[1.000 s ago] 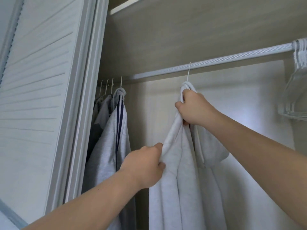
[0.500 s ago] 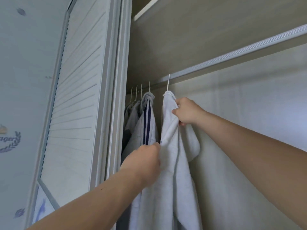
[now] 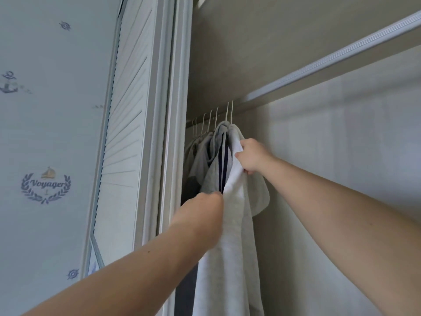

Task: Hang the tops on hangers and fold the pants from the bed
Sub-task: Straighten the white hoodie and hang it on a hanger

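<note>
Although limited to the head view, shows the white top (image 3: 234,247) closed up against the striped grey top (image 3: 216,172), having travelled leftward along the rail (image 3: 319,67) from a spot well apart from the other garments a second earlier. Note the hanger hook (image 3: 232,110) of the white top, now just beside the neighbouring hooks (image 3: 209,117) at the left end of the rail, near the louvred door (image 3: 127,133). Note also the right hand (image 3: 251,156) pinching the fabric just below the collar, fingers curled round the edge. Lower down, see the left hand (image 3: 202,215) clenched on the front edge of the same top, at the seam between it and the striped one, fingertips hidden in the cloth. Same two grips as in both earlier frames, so read as one continuous slide rather than a re-grasp. Suggests that hanging of this top is essentially done: hooked on the rail, bunched with the tops already stored, hood drooping to the right of the collar. Leaves, by this judgement, only the release of both hands. Cannot tell how many tops or pants remain on the bed, out of frame. Calls next, probably, for letting go gently enough that the hook does not lift off the rail.
</note>
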Demonstrator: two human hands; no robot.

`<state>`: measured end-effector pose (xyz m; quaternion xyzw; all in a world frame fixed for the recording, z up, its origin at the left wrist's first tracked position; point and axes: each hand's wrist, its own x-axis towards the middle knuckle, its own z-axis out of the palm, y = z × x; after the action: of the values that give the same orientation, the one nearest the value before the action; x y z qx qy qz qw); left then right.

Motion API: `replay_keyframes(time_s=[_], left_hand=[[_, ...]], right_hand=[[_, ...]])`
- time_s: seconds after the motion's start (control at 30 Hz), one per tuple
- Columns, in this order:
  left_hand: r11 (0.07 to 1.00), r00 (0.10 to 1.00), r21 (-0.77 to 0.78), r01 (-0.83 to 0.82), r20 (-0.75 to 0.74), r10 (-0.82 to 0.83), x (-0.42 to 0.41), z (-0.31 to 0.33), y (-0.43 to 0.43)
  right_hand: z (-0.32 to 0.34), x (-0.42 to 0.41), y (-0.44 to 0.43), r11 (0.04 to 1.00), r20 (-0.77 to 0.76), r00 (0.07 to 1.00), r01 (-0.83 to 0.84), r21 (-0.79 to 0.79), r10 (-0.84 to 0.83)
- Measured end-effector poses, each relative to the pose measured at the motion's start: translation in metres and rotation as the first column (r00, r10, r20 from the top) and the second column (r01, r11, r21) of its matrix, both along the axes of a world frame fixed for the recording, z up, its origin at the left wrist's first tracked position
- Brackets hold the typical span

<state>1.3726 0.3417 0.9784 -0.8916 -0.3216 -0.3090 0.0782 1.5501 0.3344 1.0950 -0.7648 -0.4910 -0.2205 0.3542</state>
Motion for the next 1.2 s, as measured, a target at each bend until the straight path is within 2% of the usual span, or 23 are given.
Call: replay_keyframes(time_s=[0.2,0.4,0.47,0.6,0.7,0.87,0.97,1.07,1.2], left_hand=[[1.000,1.000,-0.027,0.013,0.022,-0.012,-0.014,-0.002,-0.005],[0.982,0.981,0.115,0.151,0.108,-0.163,-0.077,-0.010,-0.020],[0.981,0.984,0.144,0.128,0.102,-0.144,-0.110,-0.018,-0.027],[0.978,0.998,0.200,-0.067,0.034,0.061,-0.187,-0.038,-0.040],[0.975,0.986,0.149,-0.165,0.034,0.161,-0.258,-0.066,-0.058],[0.943,0.943,-0.011,-0.332,-0.009,0.331,-0.392,-0.135,-0.109],[0.891,0.896,-0.096,-0.444,-0.027,0.444,-0.480,-0.184,-0.153],[0.798,0.808,-0.133,-0.588,-0.046,0.587,-0.566,-0.232,-0.206],[0.628,0.653,-0.206,-0.750,-0.081,0.753,-0.664,-0.288,-0.292]], right_hand=[[-0.024,0.004,0.000,0.980,-0.049,0.985,-0.158,0.123,0.165],[-0.059,-0.044,-0.032,0.930,0.102,0.950,-0.311,0.197,0.296],[-0.073,-0.074,-0.047,0.922,0.143,0.932,-0.354,0.159,0.333],[-0.107,-0.149,-0.074,0.914,0.226,0.889,-0.405,-0.015,0.398],[-0.143,-0.216,-0.092,0.871,0.221,0.843,-0.477,-0.115,0.491],[-0.217,-0.340,-0.119,0.718,0.156,0.709,-0.631,-0.294,0.687],[-0.264,-0.420,-0.141,0.611,0.147,0.606,-0.696,-0.378,0.782],[-0.306,-0.503,-0.168,0.501,0.122,0.505,-0.741,-0.446,0.855],[-0.358,-0.612,-0.209,0.291,0.041,0.318,-0.798,-0.528,0.947]])
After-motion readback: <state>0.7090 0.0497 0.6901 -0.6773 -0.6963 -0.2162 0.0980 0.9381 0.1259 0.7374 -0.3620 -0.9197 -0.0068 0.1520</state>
